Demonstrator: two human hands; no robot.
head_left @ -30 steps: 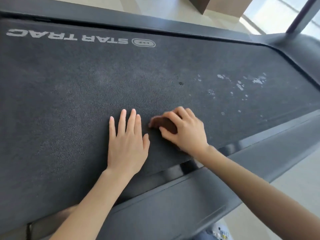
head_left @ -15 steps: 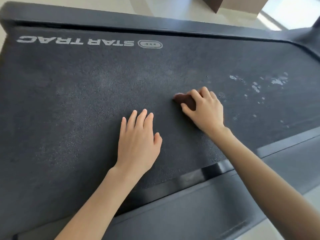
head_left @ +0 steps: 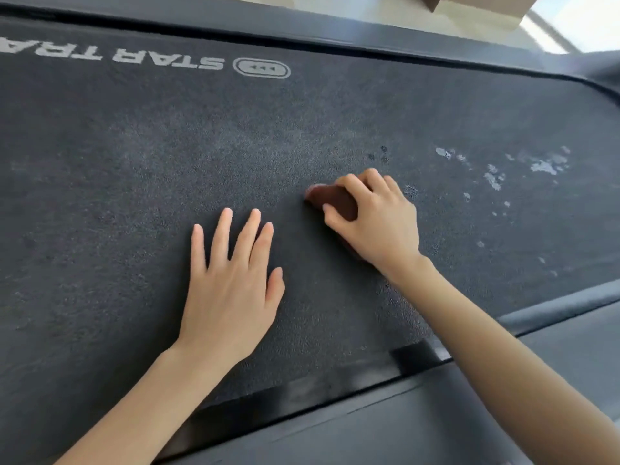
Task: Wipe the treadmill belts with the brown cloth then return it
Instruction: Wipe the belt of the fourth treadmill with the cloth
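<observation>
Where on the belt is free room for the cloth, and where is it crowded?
Free: the wide belt left of the left hand, below the logo. Crowded: the gap between left hand and right hand gripping the cloth.

Brown cloth [head_left: 332,202], dark grey belt [head_left: 134,169] flecked with white marks [head_left: 543,166]

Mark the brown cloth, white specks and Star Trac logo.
brown cloth [head_left: 335,199]: head view, exposed left end.
white specks [head_left: 545,167]: head view, largest patch.
Star Trac logo [head_left: 261,68]: head view, oval badge.
</observation>
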